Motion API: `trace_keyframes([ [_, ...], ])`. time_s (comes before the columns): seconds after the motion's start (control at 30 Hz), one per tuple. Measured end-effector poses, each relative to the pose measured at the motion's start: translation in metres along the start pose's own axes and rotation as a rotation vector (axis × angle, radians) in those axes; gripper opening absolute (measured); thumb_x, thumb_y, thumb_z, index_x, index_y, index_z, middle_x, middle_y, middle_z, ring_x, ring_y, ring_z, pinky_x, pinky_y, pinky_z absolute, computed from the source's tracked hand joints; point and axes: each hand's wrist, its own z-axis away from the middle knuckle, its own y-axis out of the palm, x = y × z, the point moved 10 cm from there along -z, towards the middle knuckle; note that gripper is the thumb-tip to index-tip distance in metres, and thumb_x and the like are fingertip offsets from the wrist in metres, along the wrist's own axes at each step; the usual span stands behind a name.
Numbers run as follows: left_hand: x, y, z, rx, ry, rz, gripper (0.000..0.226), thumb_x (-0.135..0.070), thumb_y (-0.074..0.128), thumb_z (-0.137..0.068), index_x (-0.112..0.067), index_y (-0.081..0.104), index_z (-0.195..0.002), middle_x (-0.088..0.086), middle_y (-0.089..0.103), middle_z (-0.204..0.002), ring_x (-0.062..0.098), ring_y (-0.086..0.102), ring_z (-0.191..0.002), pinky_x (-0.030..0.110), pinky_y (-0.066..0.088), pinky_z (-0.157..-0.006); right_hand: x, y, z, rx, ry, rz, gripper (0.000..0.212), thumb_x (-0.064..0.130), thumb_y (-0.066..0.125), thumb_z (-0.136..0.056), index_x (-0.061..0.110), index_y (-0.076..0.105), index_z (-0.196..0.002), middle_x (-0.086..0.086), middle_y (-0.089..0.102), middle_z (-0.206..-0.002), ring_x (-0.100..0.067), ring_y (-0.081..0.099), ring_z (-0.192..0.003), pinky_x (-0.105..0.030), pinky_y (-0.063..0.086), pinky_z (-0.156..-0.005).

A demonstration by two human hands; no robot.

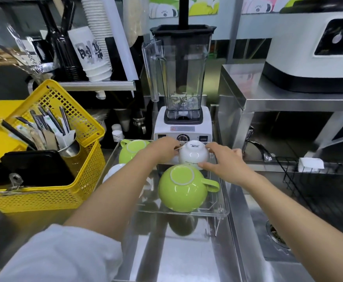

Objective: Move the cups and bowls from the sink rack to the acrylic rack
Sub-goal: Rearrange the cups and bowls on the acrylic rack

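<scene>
A clear acrylic rack (221,208) stands on the steel counter in the middle. On it, upside down, sit a large green cup (181,189) with its handle to the right, a second green cup (131,151) at the back left, and a white cup (113,169) partly hidden under my left forearm. At the back of the rack a white bowl (194,154) rests upside down. My left hand (162,148) touches its left side and my right hand (225,163) its right side, fingers curled around it. The black wire sink rack (319,184) at the right looks bare apart from a white cloth (311,164).
A blender (181,78) stands right behind the acrylic rack. A yellow basket (50,159) with utensils sits at the left. The sink (278,237) with its drain lies to the right, a faucet (256,147) behind it. A steel shelf carries a white machine (313,51).
</scene>
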Motion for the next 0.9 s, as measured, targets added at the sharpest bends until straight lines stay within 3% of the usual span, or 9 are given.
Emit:
trace_keyframes([
  [0.1, 0.004, -0.007, 0.001, -0.035, -0.013, 0.032, 0.014, -0.021, 0.047, -0.093, -0.013, 0.047, -0.081, 0.007, 0.052, -0.087, 0.026, 0.048, -0.081, 0.034, 0.036, -0.069, 0.0, 0.002, -0.001, -0.004, 0.007, -0.014, 0.049, 0.043, 0.058, -0.083, 0.02, 0.043, -0.123, -0.003, 0.057, -0.126, -0.023, 0.048, -0.119, -0.038, 0.022, -0.09],
  [0.3, 0.001, -0.023, 0.007, -0.021, -0.055, 0.163, 0.018, -0.009, 0.043, -0.086, -0.01, 0.038, -0.069, 0.009, 0.045, -0.076, 0.023, 0.038, -0.071, 0.033, 0.03, -0.062, -0.002, 0.006, -0.01, 0.047, 0.024, -0.099, 0.042, 0.039, 0.049, -0.09, 0.023, 0.038, -0.127, 0.001, 0.058, -0.125, -0.022, 0.049, -0.117, -0.033, 0.017, -0.09],
  [0.37, 0.003, -0.026, 0.009, -0.014, -0.096, 0.298, 0.019, -0.005, 0.047, -0.084, -0.009, 0.042, -0.066, 0.01, 0.048, -0.072, 0.022, 0.045, -0.068, 0.034, 0.04, -0.061, -0.001, 0.004, -0.01, 0.053, 0.03, -0.143, 0.041, 0.038, 0.048, -0.09, 0.024, 0.04, -0.128, 0.002, 0.059, -0.124, -0.021, 0.049, -0.115, -0.032, 0.016, -0.09],
  [0.43, 0.008, -0.028, 0.011, -0.031, -0.154, 0.485, 0.021, -0.008, 0.053, -0.086, -0.012, 0.047, -0.066, 0.006, 0.054, -0.07, 0.021, 0.055, -0.063, 0.026, 0.051, -0.06, 0.0, 0.0, -0.011, 0.03, 0.02, -0.195, 0.038, 0.038, 0.05, -0.089, 0.025, 0.045, -0.125, 0.003, 0.061, -0.117, -0.018, 0.05, -0.11, -0.031, 0.016, -0.091],
  [0.57, 0.012, -0.028, 0.014, -0.059, -0.204, 0.698, 0.019, -0.008, 0.057, -0.086, -0.012, 0.048, -0.07, 0.005, 0.057, -0.071, 0.013, 0.061, -0.056, 0.021, 0.056, -0.052, 0.014, -0.009, -0.015, -0.034, -0.023, -0.257, 0.047, 0.047, 0.058, -0.081, 0.029, 0.046, -0.123, 0.005, 0.059, -0.121, -0.017, 0.05, -0.118, -0.033, 0.019, -0.092],
  [0.7, 0.005, -0.022, 0.019, 0.001, -0.238, 0.692, 0.009, -0.008, 0.058, -0.084, -0.004, 0.053, -0.079, 0.013, 0.063, -0.066, 0.021, 0.068, -0.055, 0.032, 0.061, -0.065, 0.031, -0.001, -0.016, -0.006, -0.054, -0.169, 0.074, 0.056, 0.063, -0.073, 0.022, 0.033, -0.133, -0.001, 0.045, -0.138, -0.019, 0.037, -0.129, -0.034, 0.018, -0.095],
  [0.77, -0.002, -0.017, 0.022, 0.062, -0.227, 0.642, 0.015, -0.012, 0.055, -0.087, 0.0, 0.053, -0.078, 0.015, 0.065, -0.063, 0.017, 0.065, -0.044, 0.028, 0.058, -0.058, 0.035, 0.006, -0.016, 0.056, -0.043, -0.16, 0.093, 0.06, 0.065, -0.069, 0.022, 0.02, -0.14, 0.0, 0.034, -0.148, -0.019, 0.029, -0.136, -0.041, 0.019, -0.106],
  [0.83, -0.01, -0.019, 0.022, 0.076, -0.195, 0.568, 0.023, -0.02, 0.056, -0.088, -0.001, 0.057, -0.075, 0.013, 0.066, -0.065, 0.015, 0.062, -0.046, 0.024, 0.053, -0.055, 0.038, 0.01, -0.017, 0.099, -0.037, -0.203, 0.094, 0.058, 0.068, -0.067, 0.023, 0.02, -0.14, -0.002, 0.034, -0.149, -0.022, 0.029, -0.136, -0.043, 0.024, -0.106],
  [0.9, -0.014, -0.025, 0.02, 0.039, -0.158, 0.502, 0.026, -0.027, 0.058, -0.086, -0.003, 0.062, -0.075, 0.011, 0.063, -0.069, 0.021, 0.055, -0.06, 0.03, 0.046, -0.063, 0.044, 0.01, -0.021, 0.103, -0.06, -0.24, 0.083, 0.053, 0.07, -0.068, 0.02, 0.03, -0.133, -0.007, 0.041, -0.142, -0.025, 0.038, -0.128, -0.041, 0.033, -0.098],
])
